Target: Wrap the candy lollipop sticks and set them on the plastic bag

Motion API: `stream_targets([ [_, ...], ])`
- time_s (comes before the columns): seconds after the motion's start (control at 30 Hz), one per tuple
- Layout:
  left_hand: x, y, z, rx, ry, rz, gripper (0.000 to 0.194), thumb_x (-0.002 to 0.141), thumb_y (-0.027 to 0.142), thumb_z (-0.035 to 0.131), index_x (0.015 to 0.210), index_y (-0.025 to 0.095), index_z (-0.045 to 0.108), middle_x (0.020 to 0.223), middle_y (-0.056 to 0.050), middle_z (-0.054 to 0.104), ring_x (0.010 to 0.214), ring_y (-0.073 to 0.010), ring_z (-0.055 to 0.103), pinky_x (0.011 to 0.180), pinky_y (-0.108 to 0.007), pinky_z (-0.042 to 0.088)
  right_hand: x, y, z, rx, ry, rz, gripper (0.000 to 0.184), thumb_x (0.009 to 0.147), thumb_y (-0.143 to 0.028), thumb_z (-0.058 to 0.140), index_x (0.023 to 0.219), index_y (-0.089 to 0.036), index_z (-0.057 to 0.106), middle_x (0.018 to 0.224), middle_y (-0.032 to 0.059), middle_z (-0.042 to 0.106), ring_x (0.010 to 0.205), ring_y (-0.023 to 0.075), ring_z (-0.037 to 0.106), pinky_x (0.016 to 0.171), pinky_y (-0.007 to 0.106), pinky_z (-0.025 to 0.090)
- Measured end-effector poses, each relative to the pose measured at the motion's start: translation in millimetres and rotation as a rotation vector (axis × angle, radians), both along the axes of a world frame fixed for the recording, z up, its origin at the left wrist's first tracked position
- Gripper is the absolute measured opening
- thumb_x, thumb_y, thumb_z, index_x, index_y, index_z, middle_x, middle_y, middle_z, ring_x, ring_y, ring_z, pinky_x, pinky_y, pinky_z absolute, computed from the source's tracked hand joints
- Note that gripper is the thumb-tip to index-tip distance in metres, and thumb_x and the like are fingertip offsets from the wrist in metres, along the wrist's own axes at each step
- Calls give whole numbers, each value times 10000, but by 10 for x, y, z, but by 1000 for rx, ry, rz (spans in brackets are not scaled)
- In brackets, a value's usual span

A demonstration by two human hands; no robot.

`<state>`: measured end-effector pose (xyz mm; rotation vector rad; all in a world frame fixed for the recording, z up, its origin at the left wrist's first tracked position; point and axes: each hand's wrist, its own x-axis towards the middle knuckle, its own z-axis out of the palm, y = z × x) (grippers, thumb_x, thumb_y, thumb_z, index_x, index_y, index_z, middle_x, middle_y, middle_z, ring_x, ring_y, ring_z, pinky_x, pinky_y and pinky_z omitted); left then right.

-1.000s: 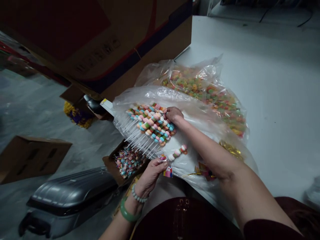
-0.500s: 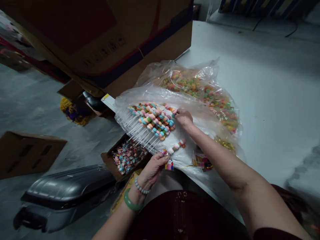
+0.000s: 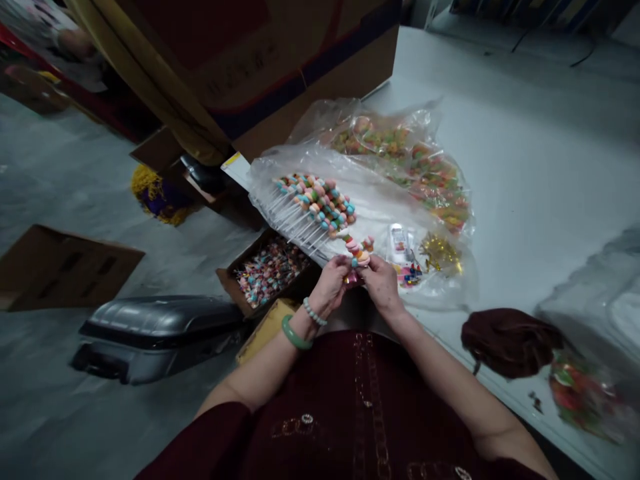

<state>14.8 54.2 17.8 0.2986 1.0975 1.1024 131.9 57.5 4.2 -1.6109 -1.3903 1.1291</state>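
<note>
My left hand [image 3: 330,287] and my right hand [image 3: 383,283] meet in front of my body, both pinching a single marshmallow-candy skewer [image 3: 357,252] that stands nearly upright. Its lower stick is hidden by my fingers. Beyond my hands, a stack of pastel twisted-candy skewers [image 3: 317,203] lies on a clear plastic bag [image 3: 370,207], sticks pointing left. A jade bangle [image 3: 295,332] and a beaded bracelet [image 3: 313,311] circle my left wrist.
A bag of colourful ring candies [image 3: 400,150] and gold tinsel [image 3: 440,253] lie on the white table [image 3: 515,133]. A box of lollipops [image 3: 270,270] sits left of my hands, above a grey suitcase [image 3: 160,327]. A large cardboard carton [image 3: 280,73] overhangs the far side.
My right hand has left the stack and joined my left on the skewer, which is now raised off the bag. The view has shifted, showing more of the table at right.
</note>
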Motion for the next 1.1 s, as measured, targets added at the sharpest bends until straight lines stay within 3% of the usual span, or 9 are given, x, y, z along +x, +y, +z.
stream_targets([
  [0.17,-40,-148,39,45,-136,-130,281,698,289,799,898,154,655,727,6,624,608,-73,545,591,-207,504,-55,-216,44,72,-162,-71,211,821,-400,529,722,-234,611,617,-25,580,605,152,483,577,254,332],
  [0.33,-101,-193,-4,17,-90,-102,290,569,197,872,761,126,668,588,42,562,508,-39,444,556,-194,491,-93,-273,75,112,-159,-23,160,806,-348,536,770,-240,649,613,-29,578,607,154,499,584,259,339],
  [0.53,-363,-110,-12,110,-110,-63,337,648,214,826,951,136,700,812,-40,702,676,-135,649,667,-283,555,198,-445,102,76,77,-30,229,787,-370,610,907,-206,713,717,-17,650,643,151,543,640,264,418],
  [0.7,-566,-99,40,207,-49,-121,376,686,234,808,1036,138,713,841,-43,703,714,-144,670,732,-291,544,517,-673,134,167,-101,-28,207,863,-340,572,889,-214,735,760,10,690,710,173,610,707,292,456],
  [0.9,-538,-162,33,250,46,-205,382,674,253,821,1032,147,743,882,-53,715,749,-141,654,767,-291,518,457,-752,115,316,-195,30,171,894,-284,567,918,-232,728,864,23,733,795,181,659,756,294,489],
  [1.1,-532,-190,76,214,44,-257,408,723,369,790,1055,135,745,907,-74,708,732,-134,631,755,-302,518,435,-747,70,312,-254,51,192,902,-307,545,921,-235,721,869,36,737,789,196,663,752,311,496],
])
